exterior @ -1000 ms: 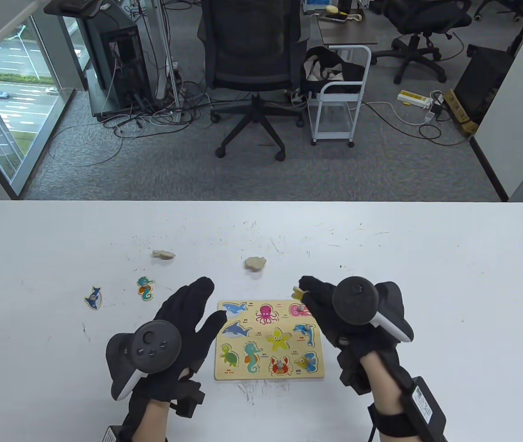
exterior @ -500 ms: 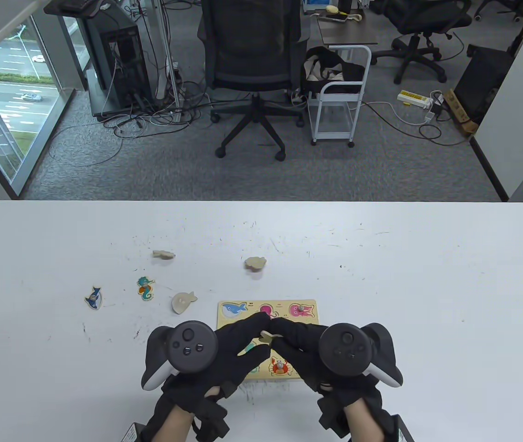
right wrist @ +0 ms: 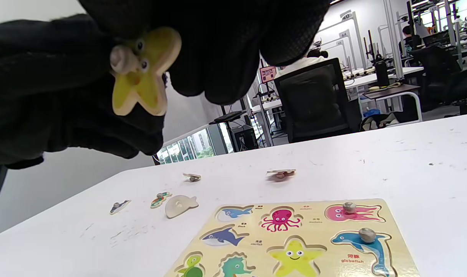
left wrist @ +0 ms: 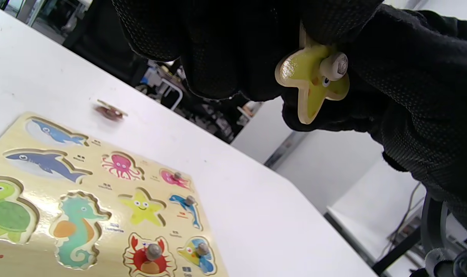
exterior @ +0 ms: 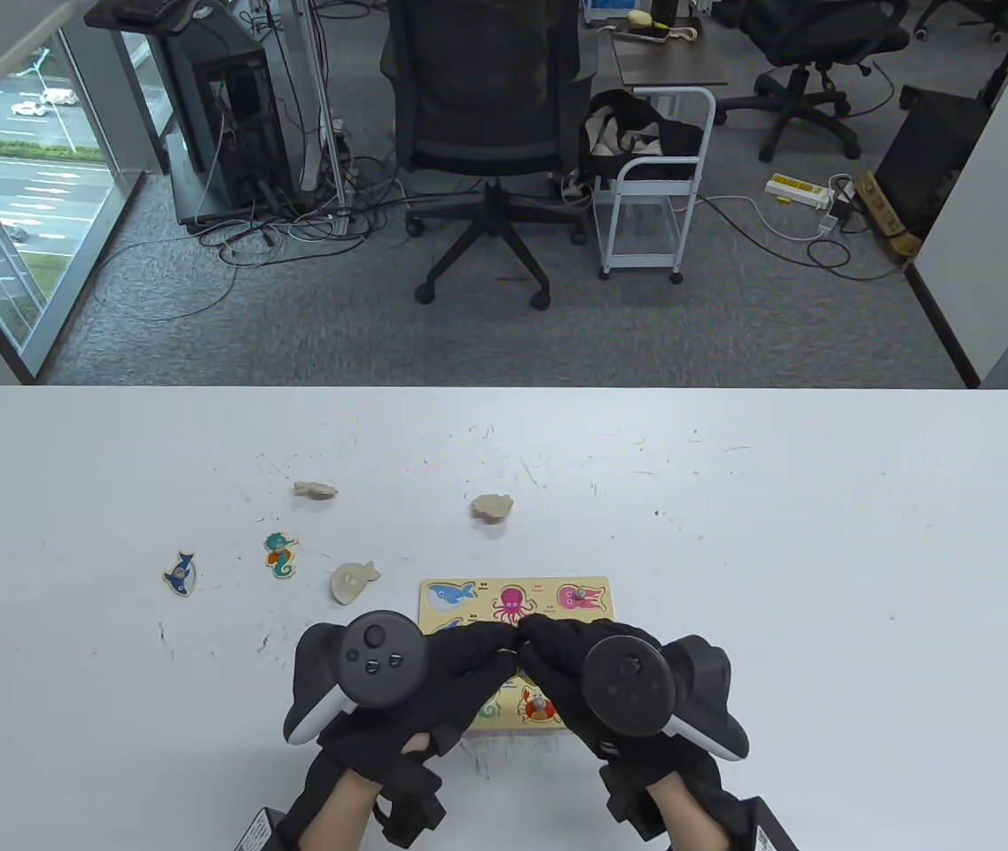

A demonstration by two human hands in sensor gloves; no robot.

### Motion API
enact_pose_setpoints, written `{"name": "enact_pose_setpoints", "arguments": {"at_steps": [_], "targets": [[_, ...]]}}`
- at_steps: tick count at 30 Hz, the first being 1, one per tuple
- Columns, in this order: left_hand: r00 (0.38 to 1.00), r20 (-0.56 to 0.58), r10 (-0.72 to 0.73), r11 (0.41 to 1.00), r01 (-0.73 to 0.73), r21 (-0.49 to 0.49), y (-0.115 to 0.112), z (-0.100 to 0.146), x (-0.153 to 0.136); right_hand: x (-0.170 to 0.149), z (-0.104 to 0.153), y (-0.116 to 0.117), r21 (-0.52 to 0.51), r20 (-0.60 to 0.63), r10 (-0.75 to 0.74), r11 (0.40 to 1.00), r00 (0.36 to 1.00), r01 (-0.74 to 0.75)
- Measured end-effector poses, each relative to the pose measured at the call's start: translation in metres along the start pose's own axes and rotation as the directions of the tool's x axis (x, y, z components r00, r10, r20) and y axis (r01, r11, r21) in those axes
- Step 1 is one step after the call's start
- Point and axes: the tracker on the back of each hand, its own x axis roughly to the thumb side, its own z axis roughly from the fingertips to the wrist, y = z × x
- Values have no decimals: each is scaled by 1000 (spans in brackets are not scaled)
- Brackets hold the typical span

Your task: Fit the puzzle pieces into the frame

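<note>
Both hands wear black textured fabric gloves. The left hand [exterior: 459, 683] and right hand [exterior: 557, 665] each carry a dark round-faced tracker with buttons and a white underside, strapped on with black bands.

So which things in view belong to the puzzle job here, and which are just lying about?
Job:
- puzzle frame
- starfish piece, held between left hand and right hand
- loose pieces on the table: seahorse piece, shark piece, three face-down pieces

Lying about:
- office chair
- white cart
- computer tower
</note>
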Motion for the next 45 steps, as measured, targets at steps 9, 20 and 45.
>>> {"name": "enact_pose_setpoints", "arguments": {"at_steps": [9, 20, 45], "targets": [[991, -92, 100, 985, -86, 148, 9, 3, -14, 9, 18, -11, -285, -25, -17, 959, 1000, 9], [980, -27, 197, 975, -194, 104, 8, 4, -10, 18, 13, 4, -280, -37, 57, 958, 998, -65], [977, -96, -190, 957, 206, 204, 17, 9, -4, 8, 5, 18, -229, -89, 132, 962, 987, -149]]}}
